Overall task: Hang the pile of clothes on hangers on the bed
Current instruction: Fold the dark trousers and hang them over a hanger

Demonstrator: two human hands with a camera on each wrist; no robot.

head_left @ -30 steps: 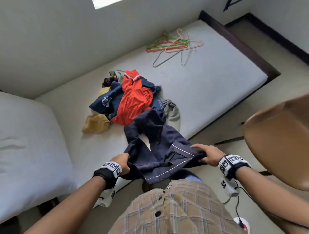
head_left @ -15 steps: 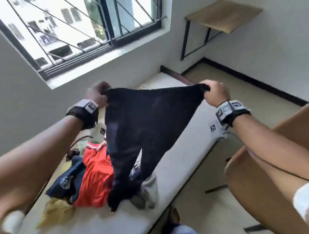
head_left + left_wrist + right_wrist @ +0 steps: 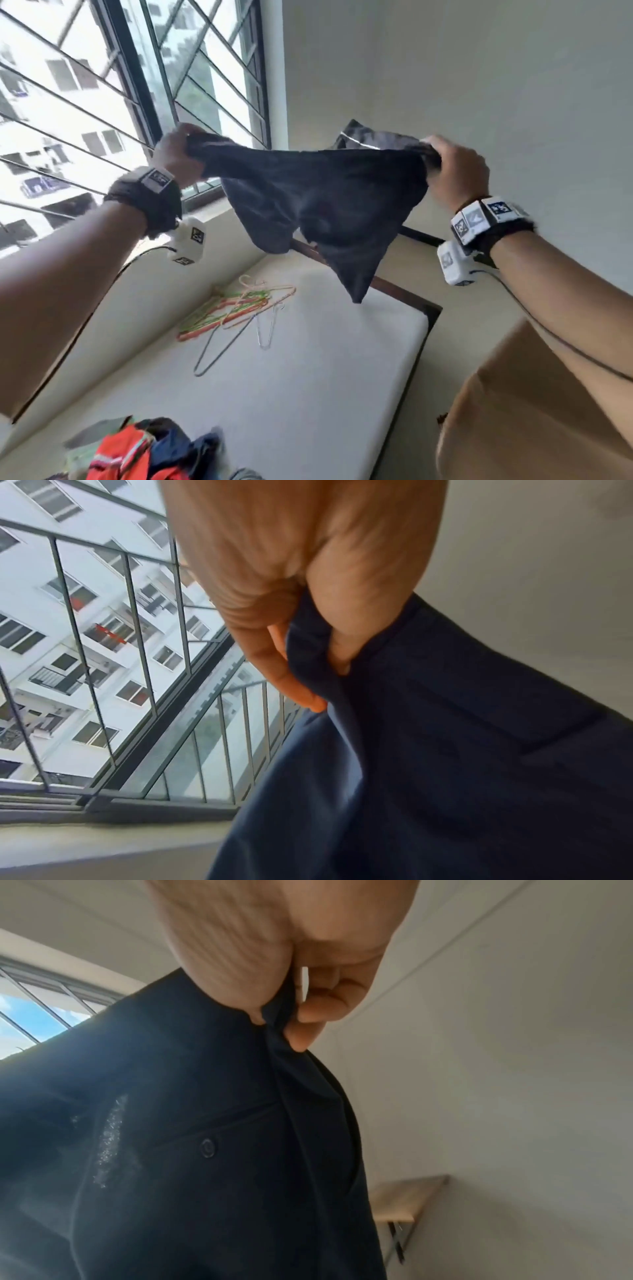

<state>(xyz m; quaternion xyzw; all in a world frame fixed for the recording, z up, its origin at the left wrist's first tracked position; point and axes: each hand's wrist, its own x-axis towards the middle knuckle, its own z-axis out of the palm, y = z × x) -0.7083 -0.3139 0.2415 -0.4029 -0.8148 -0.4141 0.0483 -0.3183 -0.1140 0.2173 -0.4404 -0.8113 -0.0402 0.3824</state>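
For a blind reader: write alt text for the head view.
Both hands, left hand and right hand, hold a dark navy garment stretched up in the air before a barred window. Below, wire hangers and a clothes pile lie on the bed.

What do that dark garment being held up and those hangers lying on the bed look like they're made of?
Dark garment: looks like matte navy woven cloth; it drapes in soft folds and has a buttoned pocket. Hangers: thin wire by their slender outlines, some seemingly coated in green, orange or pink, others bare grey metal; too small to be sure.
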